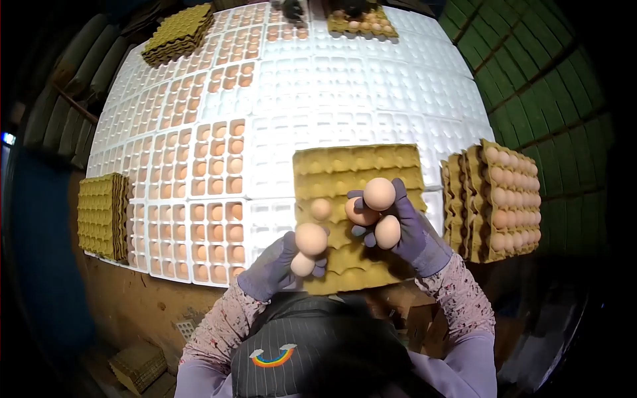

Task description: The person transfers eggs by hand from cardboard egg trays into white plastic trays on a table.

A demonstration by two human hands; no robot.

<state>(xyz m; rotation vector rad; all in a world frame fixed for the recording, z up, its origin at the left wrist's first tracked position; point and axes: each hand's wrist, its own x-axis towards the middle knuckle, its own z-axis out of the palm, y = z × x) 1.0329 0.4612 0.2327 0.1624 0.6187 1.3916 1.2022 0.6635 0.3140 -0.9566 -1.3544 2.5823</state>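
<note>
My left hand (279, 265), in a grey-purple glove, is closed around two eggs (311, 239) above the lower left part of a yellow-brown egg tray (358, 159). Another egg (321, 209) sits in the tray just above those two. Over the tray's right half, my right hand (411, 232), gloved the same way, holds three eggs (379, 194) in its fingers. The palms are mostly hidden. White trays (272, 215) lie under and beside the brown tray; those to the left hold rows of eggs (217, 232).
Stacked brown trays full of eggs (514, 199) stand on the right. Stacks of brown trays without visible eggs are at the left edge (101, 215) and upper left (176, 33). At the far edge, dark-gloved hands (292, 12) are beside another egg tray (361, 28).
</note>
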